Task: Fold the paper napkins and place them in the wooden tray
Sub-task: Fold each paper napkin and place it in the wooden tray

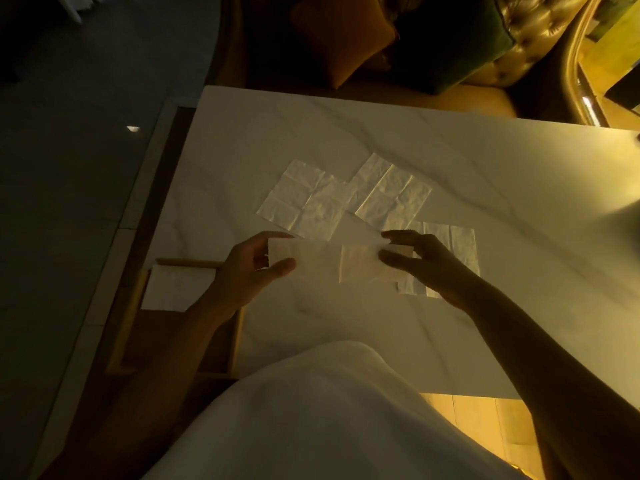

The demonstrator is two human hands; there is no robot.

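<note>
White marble table [485,161] carries wooden tray [129,317]. Folded napkin [175,289] inside tray, far end. Three unfolded napkins [304,199] flat, right of tray and farther. Held napkin [329,263] just right of tray: left hand [242,271] pinches one end between thumb and fingers, right hand [424,263] pinches other end.

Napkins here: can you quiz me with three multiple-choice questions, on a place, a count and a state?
1. The wooden tray sits: A) by the left hand; B) far right; C) dead centre.
2. Unfolded napkins lying flat on the table: A) one; B) three; C) six.
3. The held napkin is: A) balled up; B) pinched between the left hand and the right hand; C) in the tray.
Answers: 1 A, its rim shows beside the left wrist. 2 B, two side by side, one by the right hand. 3 B, each hand pinches one end.
</note>
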